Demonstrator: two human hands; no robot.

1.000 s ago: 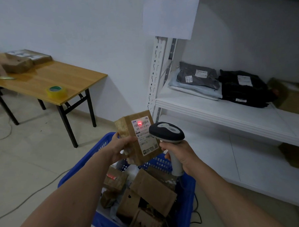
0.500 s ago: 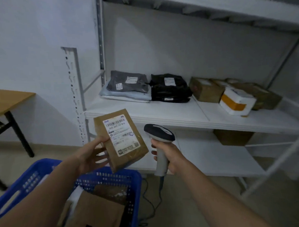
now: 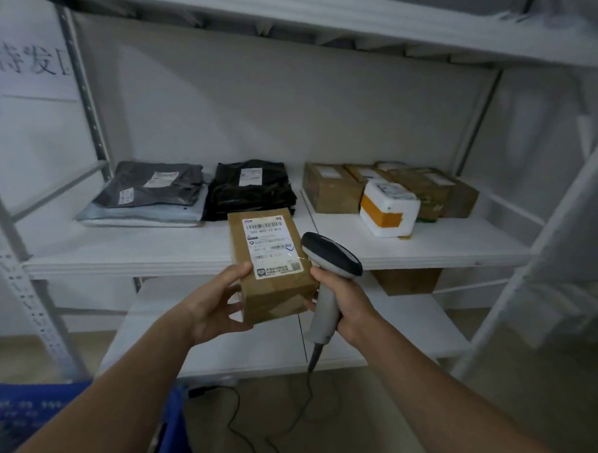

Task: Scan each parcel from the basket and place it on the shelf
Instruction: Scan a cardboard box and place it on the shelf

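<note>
At the bottom left, a corner of the blue basket shows, and a thin cable trails over the floor beside it, running up to the scanner. Both forearms reach forward. The left hand holds the parcel, a brown box with its white label facing up: the thumb presses its left edge and the fingers curl under its near end. The right hand is wrapped round the handle of the scanner, whose dark head sits just beside the label's right edge; whether those fingers also touch the box cannot be told. The parcel is in the air, level with the front edge of the shelf and not resting on it. Below, a lower board carries 1 brown box, partly hidden under the shelf. On the shelf, from left to right, lie grey bags stacked flat, a black bag, a cluster of brown boxes, and a white box with orange tape just in front of them. Another board spans above. At the far left, a paper sign hangs on the wall, its characters blurred.
</note>
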